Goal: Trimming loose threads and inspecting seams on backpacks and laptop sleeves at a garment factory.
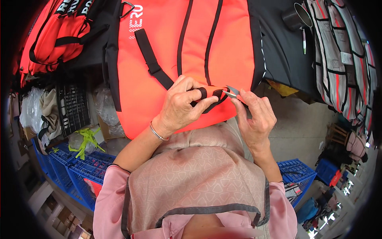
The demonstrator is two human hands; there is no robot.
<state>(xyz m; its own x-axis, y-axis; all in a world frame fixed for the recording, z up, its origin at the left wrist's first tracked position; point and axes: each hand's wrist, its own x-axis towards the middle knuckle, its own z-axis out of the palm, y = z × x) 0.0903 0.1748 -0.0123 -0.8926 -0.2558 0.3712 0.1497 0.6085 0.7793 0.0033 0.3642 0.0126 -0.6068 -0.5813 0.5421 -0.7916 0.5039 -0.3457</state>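
Note:
A large orange-red bag [159,51] with black trim lies in front of me, its near end over my lap. My left hand [181,101] is closed on a fold of the bag's black webbing strap [211,105] near that end. Between the thumb and fingers of my right hand [256,115] are small thread snips [230,91], their grey blades pointing left. The blade tips reach the black strap beside my left fingertips; whether they touch it I cannot tell. Another black strap with a buckle [154,68] runs up from under my left hand across the bag.
Folded orange-red bags [59,40] are stacked at the far left, and grey panels with black edging [342,59] at the far right. A dark cup [296,16] lies near a white pen-like item [304,42] on the black table cover [278,51]. Blue crates [75,163] stand low on both sides.

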